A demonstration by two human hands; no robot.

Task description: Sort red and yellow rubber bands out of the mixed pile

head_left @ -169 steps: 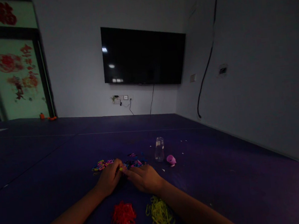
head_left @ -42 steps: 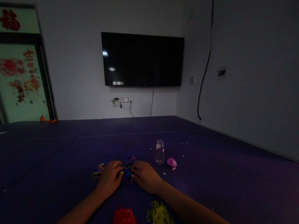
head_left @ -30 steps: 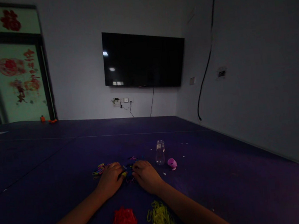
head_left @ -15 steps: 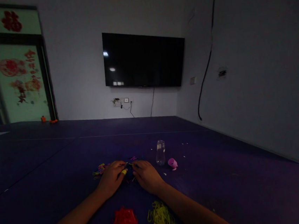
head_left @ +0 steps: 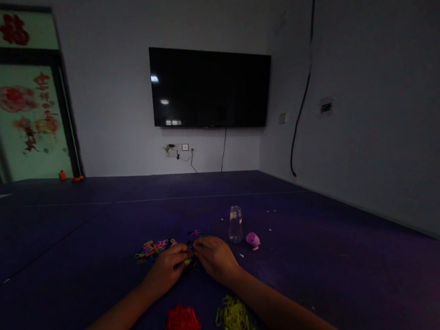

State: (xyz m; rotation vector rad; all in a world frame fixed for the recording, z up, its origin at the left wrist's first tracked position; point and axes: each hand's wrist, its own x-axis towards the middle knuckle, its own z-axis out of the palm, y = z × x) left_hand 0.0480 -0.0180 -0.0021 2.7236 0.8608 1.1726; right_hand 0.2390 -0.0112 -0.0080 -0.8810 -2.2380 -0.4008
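Observation:
My left hand [head_left: 169, 266] and my right hand [head_left: 214, 258] almost meet over the purple table, fingers bent and closed. A bit of yellow shows at my left fingertips; what my right fingers pinch is too small and dark to tell. Dark loose bands lie between and behind the hands. To the left is a pile of multicoloured bands [head_left: 153, 248]. Nearer me lie a red heap of bands [head_left: 183, 328] and a yellow-green heap of bands [head_left: 237, 323], the latter beside my right forearm.
Right of my hands a clear bottle [head_left: 235, 224] stands near a small pink cup-like object [head_left: 253, 240]. White scraps dot the purple table [head_left: 331, 268]. Orange objects [head_left: 76, 179] sit at its far left edge. A black screen [head_left: 211, 87] hangs on the wall.
My left hand has shifted slightly down, uncovering more of the multicoloured pile. The yellow piece by its fingers shows less and sits a little lower. My right hand is nearly unmoved.

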